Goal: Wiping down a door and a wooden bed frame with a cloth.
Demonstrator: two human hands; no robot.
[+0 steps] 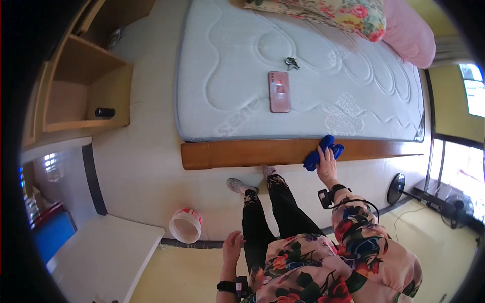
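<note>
My right hand [326, 165] presses a bunched blue cloth [313, 160] against the wooden side board [250, 153] of a bed. Above the board lies a white quilted mattress [235, 91]. On it rest a pink phone [279, 92], back side up, and a small dark, shiny object [291, 63] that I cannot make out. My left hand [233, 242] hangs low beside my leg, holding nothing, its fingers loosely curled and apart. A white bucket with a red-marked rim [185, 226] stands on the floor to its left.
A floral pillow [341, 15] and a pink pillow [411, 34] lie at the mattress's far end. At the left stands an open wooden cabinet [89, 75] with a black cylindrical object [105, 112] in it. A pedestal fan [396, 188] and cables are at the right, near a window.
</note>
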